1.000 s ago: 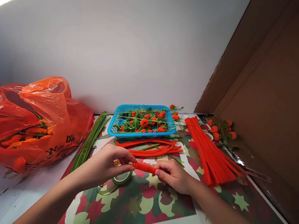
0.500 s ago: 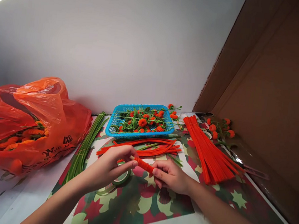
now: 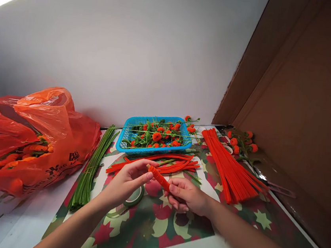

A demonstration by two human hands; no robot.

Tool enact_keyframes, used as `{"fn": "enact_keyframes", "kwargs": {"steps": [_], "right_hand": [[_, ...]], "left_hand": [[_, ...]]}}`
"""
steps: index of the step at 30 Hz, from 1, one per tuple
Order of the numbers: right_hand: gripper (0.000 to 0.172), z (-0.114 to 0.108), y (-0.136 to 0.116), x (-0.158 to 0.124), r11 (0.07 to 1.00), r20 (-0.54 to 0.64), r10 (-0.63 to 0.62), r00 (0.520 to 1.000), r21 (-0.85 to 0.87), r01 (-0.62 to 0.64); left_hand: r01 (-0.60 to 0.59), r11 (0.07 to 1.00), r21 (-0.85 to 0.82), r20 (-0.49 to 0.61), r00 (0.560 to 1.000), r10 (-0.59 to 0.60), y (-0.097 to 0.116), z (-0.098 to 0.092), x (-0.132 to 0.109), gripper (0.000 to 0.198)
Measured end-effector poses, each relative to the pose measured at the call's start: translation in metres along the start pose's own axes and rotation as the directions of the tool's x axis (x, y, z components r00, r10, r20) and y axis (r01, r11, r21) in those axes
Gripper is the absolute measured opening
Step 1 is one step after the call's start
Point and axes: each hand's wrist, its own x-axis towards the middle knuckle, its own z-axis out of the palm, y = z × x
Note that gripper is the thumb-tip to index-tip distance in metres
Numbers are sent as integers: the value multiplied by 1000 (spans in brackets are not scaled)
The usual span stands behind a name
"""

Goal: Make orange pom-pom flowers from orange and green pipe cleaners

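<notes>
**Both hands on 1 orange coiled piece, mid-shaping**

Step in hand, as I read it: working 1 short orange fuzzy coil (image 3: pixel 159 178) between 2 hands, above the patterned mat (image 3: pixel 153 228). Left hand (image 3: pixel 127 180) pinches the coil's upper left end between thumb and fingertips, other fingers loosely bent. Right hand (image 3: pixel 188 196) is closed on the lower right end, fingers curled under, thumb on top. The coil runs tilted, high at left, low at right, bridging the gap between the hands, clear of the mat.

The next move likely calls for a firm hold at the right end while the left fingertips work the free tip; a slack grip could let the winding loosen. Judgement only.

Where things lie:
- Coil: centre of the scene, between both hands, nearer than the loose orange pipe cleaners (image 3: pixel 167 164).
- Tape roll (image 3: pixel 135 196): on the mat, just under and near the left hand, partly hidden by it.
- Blue basket (image 3: pixel 150 151): far centre, holds small orange flowers on green stems.
- Orange pipe-cleaner bundle (image 3: pixel 232 169): right of the hands, fanned out, well apart from them.
- Green stem bundle (image 3: pixel 91 167): left of the left hand, running near to far.
- Orange plastic bag (image 3: pixel 34 125): far left, orange pieces inside.
- Cardboard wall (image 3: pixel 306 96): right side; a few finished flowers (image 3: pixel 239 142) at its foot.
</notes>
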Motion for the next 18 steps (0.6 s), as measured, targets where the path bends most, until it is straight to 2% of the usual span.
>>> {"fn": "enact_keyframes", "kwargs": {"steps": [3, 5, 8, 10, 13, 16, 18], "right_hand": [[35, 0, 1, 0, 992, 45, 33, 998, 119, -38], [32, 0, 1, 0, 986, 108, 47, 993, 156, -63], [34, 1, 1, -2, 981, 212, 48, 976, 172, -86], [38, 2, 0, -3, 975, 242, 42, 969, 204, -93], [41, 5, 2, -4, 968, 230, 36, 973, 233, -91], [37, 6, 7, -2, 979, 172, 35, 984, 191, -68], [37, 7, 12, 0, 988, 118, 29, 993, 146, -46]], "left_hand": [[9, 997, -75, -14, 1000, -10, -2, 12, -1, 33], [5, 983, -182, -3, 1000, -6, -4, 17, -1, 33], [42, 945, -323, 60, 998, -24, -7, 21, -2, 31], [66, 938, -341, 90, 995, -37, -8, 21, -2, 29], [68, 949, -307, 120, 992, -33, -6, 23, -3, 24], [83, 947, -311, 169, 985, -31, -4, 24, -5, 25], [89, 944, -317, 162, 986, -38, -5, 26, -6, 27]]}}
